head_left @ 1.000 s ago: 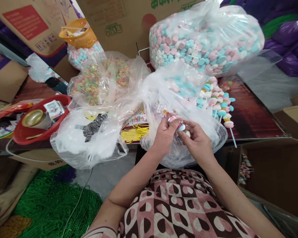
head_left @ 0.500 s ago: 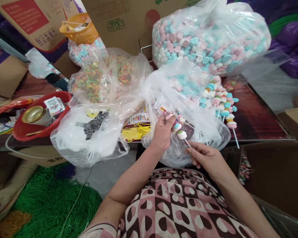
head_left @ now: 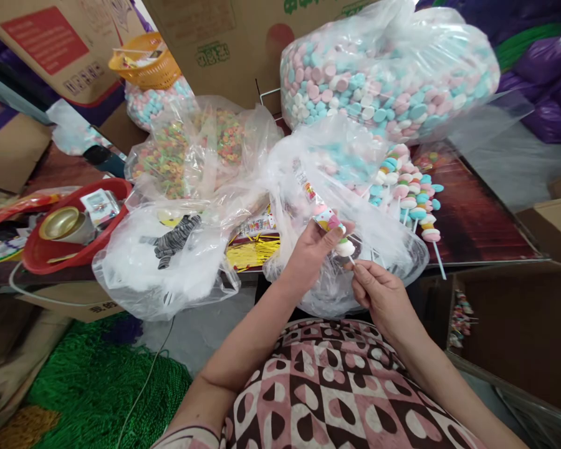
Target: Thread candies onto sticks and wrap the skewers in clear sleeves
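Between my hands is a marshmallow skewer point(head_left: 344, 248), with a printed clear wrapper point(head_left: 303, 181) at its upper end. My left hand point(head_left: 315, 246) grips the skewer by its marshmallows, thumb across them. My right hand point(head_left: 376, 284) pinches the white stick just below the bottom white marshmallow. Under and behind them lies a clear plastic bag point(head_left: 393, 249) on the table edge. Finished-looking marshmallow skewers point(head_left: 409, 193) lie in a pile to the right, their sticks pointing toward me.
A large bag of marshmallows point(head_left: 388, 81) stands at the back. Bags of gummy rings point(head_left: 168, 162), yellow twist ties point(head_left: 252, 252) and a red basket point(head_left: 37, 259) are to the left. An open cardboard box point(head_left: 518, 330) holding a few skewers sits low at the right.
My right hand has moved up the stick, closer to the marshmallows. The skewer has turned more upright, and the printed wrapper now reaches over its upper marshmallows. The view has shifted slightly.
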The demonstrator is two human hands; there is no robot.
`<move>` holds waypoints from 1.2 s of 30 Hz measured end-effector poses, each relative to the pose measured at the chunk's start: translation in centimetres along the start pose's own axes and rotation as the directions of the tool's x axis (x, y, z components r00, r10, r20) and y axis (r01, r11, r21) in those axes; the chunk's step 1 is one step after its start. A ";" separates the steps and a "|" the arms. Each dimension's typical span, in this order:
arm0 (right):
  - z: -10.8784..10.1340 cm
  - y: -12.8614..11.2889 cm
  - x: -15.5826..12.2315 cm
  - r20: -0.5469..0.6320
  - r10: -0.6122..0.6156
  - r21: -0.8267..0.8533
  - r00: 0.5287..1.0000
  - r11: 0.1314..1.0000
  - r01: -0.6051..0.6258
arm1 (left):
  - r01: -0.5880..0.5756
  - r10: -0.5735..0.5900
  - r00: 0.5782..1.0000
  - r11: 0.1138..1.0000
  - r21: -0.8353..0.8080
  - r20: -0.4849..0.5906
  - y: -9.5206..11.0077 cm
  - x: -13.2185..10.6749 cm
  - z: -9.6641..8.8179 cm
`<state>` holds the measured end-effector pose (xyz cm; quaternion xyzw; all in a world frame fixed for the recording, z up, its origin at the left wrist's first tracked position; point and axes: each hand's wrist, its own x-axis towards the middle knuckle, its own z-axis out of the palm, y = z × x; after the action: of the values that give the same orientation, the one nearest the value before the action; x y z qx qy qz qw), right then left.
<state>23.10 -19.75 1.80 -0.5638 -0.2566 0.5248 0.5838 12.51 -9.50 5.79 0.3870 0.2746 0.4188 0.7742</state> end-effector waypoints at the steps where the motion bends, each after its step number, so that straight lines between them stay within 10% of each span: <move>1: -0.1 0.1 0.1 -0.005 -0.014 -0.004 1.000 1.000 0.014 | 0.001 0.000 1.000 1.000 -0.026 0.019 0.6 0.2 -0.1; 10: -0.4 0.5 0.1 -0.019 -0.127 -0.229 0.992 0.966 0.120 | -0.099 0.077 0.979 0.989 -0.106 -0.190 2.3 2.3 -0.1; 26: 0.1 0.4 0.7 0.046 -0.032 -0.079 0.998 0.996 0.035 | 0.009 -0.009 0.999 1.000 0.004 0.031 1.3 1.2 -0.6; 36: -1.1 1.0 1.0 -0.062 -0.105 -0.156 0.993 0.983 0.094 | -0.126 0.103 0.978 0.985 -0.120 -0.181 2.8 1.8 -1.8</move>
<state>24.10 -19.44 0.34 -0.6113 -0.3034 0.4536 0.5731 10.79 -6.33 6.90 0.3128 0.2903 0.5121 0.7454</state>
